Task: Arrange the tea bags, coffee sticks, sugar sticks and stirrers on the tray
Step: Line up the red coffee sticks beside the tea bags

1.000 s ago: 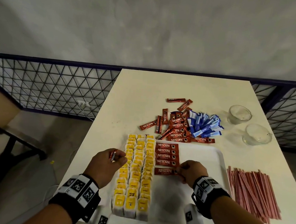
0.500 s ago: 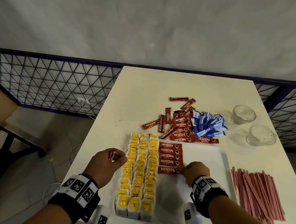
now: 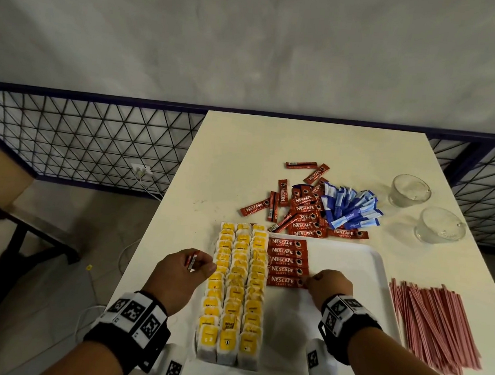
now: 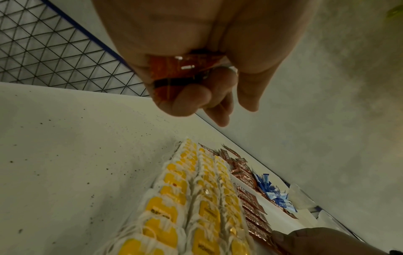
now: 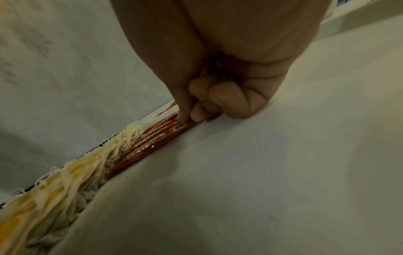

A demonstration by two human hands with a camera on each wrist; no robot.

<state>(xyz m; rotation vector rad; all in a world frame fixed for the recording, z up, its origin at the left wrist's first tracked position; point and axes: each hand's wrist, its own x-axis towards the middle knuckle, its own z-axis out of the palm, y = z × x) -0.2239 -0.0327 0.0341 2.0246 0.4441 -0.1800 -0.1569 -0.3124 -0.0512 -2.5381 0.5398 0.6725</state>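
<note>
1. Right hand (image 3: 327,288): fingers curled, thumb and fingertip (image 5: 182,116) pinching the right end of the nearest coffee stick (image 3: 285,281), which lies flat on the tray (image 3: 354,258) as the fifth of a stacked column.
2. Left hand (image 3: 182,274): clamped on spare coffee sticks (image 4: 174,72), held above the table edge beside the tea bags (image 3: 234,292).
3. Risk: a sideways drag on release would likely skew the stick or nudge its neighbours; the left bundle could slip from the curled fingers.
4. Appearance: red, glossy, flat sachets with white lettering; tea bags form three yellow-tagged rows touching the column.
5. Loose coffee sticks (image 3: 301,213), sugar sticks (image 3: 350,209) and stirrers (image 3: 435,323) remain off the tray.
</note>
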